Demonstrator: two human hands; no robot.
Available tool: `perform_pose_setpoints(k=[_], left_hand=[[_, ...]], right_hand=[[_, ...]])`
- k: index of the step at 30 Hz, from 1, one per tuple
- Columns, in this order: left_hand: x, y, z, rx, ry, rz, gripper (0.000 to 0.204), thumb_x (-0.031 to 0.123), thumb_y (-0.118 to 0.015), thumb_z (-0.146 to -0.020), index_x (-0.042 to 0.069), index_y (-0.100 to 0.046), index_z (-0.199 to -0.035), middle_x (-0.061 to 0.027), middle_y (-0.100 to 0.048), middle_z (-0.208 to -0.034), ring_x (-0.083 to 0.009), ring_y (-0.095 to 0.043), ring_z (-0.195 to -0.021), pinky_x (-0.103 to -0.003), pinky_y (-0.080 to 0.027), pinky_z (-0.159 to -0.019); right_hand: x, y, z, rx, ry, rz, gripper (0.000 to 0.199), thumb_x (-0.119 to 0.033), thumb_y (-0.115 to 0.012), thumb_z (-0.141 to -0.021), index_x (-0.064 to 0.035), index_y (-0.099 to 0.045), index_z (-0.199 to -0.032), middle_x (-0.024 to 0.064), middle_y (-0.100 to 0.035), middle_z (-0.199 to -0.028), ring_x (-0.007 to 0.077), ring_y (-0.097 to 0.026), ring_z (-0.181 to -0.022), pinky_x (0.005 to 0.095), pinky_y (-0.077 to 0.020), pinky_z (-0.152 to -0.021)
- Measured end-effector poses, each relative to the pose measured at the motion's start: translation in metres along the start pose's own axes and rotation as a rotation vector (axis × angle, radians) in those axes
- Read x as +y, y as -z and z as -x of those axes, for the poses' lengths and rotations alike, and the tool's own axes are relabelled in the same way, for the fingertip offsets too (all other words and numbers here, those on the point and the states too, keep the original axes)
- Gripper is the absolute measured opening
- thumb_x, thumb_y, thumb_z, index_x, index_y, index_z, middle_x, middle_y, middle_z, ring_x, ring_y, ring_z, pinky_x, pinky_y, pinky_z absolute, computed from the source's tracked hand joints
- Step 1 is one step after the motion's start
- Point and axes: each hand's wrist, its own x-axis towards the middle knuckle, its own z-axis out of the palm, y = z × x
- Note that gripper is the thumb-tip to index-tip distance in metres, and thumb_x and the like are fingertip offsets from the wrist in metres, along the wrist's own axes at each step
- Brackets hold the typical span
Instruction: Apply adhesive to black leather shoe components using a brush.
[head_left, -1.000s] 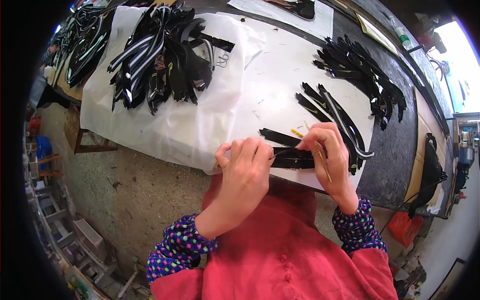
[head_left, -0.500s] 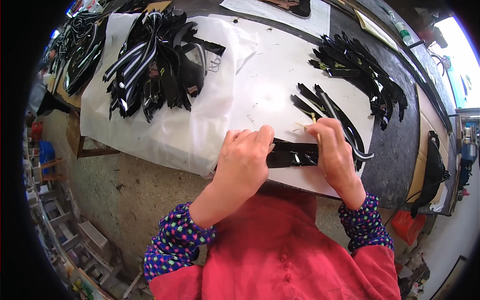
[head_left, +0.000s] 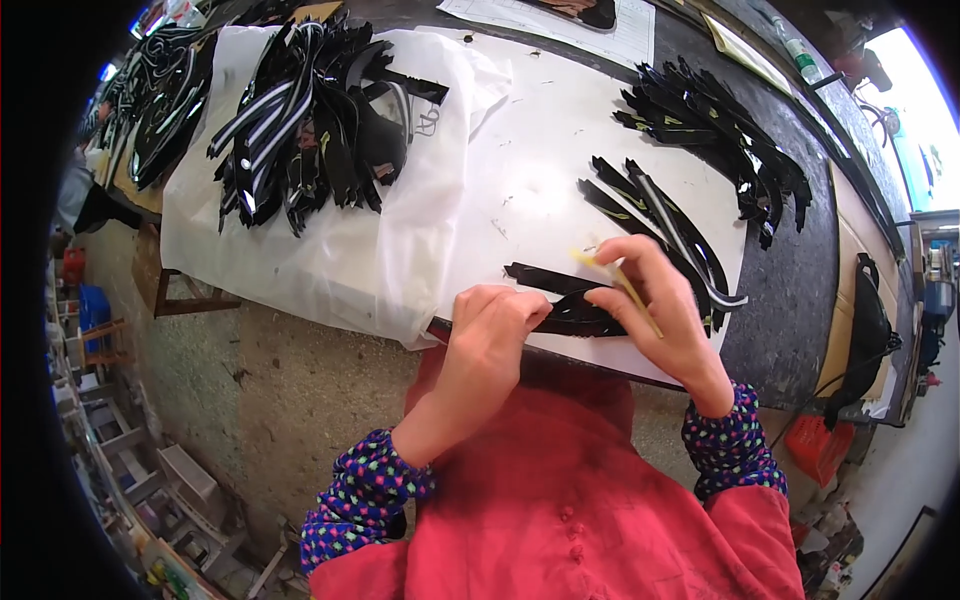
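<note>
My left hand (head_left: pixel 490 325) pinches the left end of a glossy black strip (head_left: pixel 578 318) near the table's front edge. In my right hand (head_left: pixel 655 305) is a thin yellowish stick (head_left: pixel 634 287), held between the fingers, with a blurred pale yellow tip. The thumb of that hand is down at the black strip; whether it presses on it I cannot tell. A second black strip (head_left: pixel 540 278) lies just behind. Beyond my right hand several curved black strips (head_left: pixel 625 210) lie side by side, some with yellow-green marks, along with a grey-and-white piped strip (head_left: pixel 675 228).
A white board (head_left: pixel 550 130) covers the dark table (head_left: pixel 775 335). At back right lies a pile of black strips (head_left: pixel 715 135). A larger bundle (head_left: pixel 310 130) rests on translucent sheeting (head_left: pixel 300 280) at left. A bottle (head_left: pixel 803 60) stands far right; a red basket (head_left: pixel 818 448) is below the table.
My left hand has shifted slightly down and left along the front edge. My right hand has turned, tilting the stick. The black strip has bent, and another strip now shows behind it.
</note>
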Motion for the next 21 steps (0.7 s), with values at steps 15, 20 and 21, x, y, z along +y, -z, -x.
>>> perform_pose_setpoints(k=[15,20,21], left_hand=[[0.006,0.007,-0.004,-0.158,-0.063,-0.172,0.027,0.004,-0.069,-0.086,0.007,-0.07,-0.113,-0.0048,-0.067,-0.106,-0.0219,-0.062,-0.094,-0.036,-0.043,-0.087],[0.007,0.003,-0.014,-0.188,-0.091,-0.301,0.037,0.014,-0.071,-0.085,0.006,-0.068,-0.121,-0.0051,-0.064,-0.116,-0.0211,-0.058,-0.099,-0.038,-0.041,-0.092],[0.003,0.0,-0.011,-0.198,-0.143,-0.389,0.039,0.015,-0.071,-0.087,0.006,-0.066,-0.124,-0.005,-0.063,-0.118,-0.0205,-0.058,-0.101,-0.039,-0.04,-0.095]], right_hand=[[0.023,-0.016,-0.019,0.218,0.005,-0.173,0.015,-0.002,-0.068,-0.094,-0.0018,-0.06,-0.107,0.0025,-0.059,-0.08,0.0103,-0.054,-0.068,0.0257,-0.045,-0.062],[0.017,-0.012,-0.023,0.283,0.1,0.025,0.02,-0.002,-0.068,-0.093,-0.0006,-0.06,-0.112,0.0087,-0.06,-0.097,0.0144,-0.055,-0.071,0.0279,-0.0456,-0.063],[0.016,-0.008,-0.021,0.262,0.115,0.016,0.022,-0.002,-0.068,-0.093,-0.0004,-0.06,-0.113,0.0094,-0.06,-0.101,0.0146,-0.054,-0.072,0.0283,-0.0459,-0.063]])
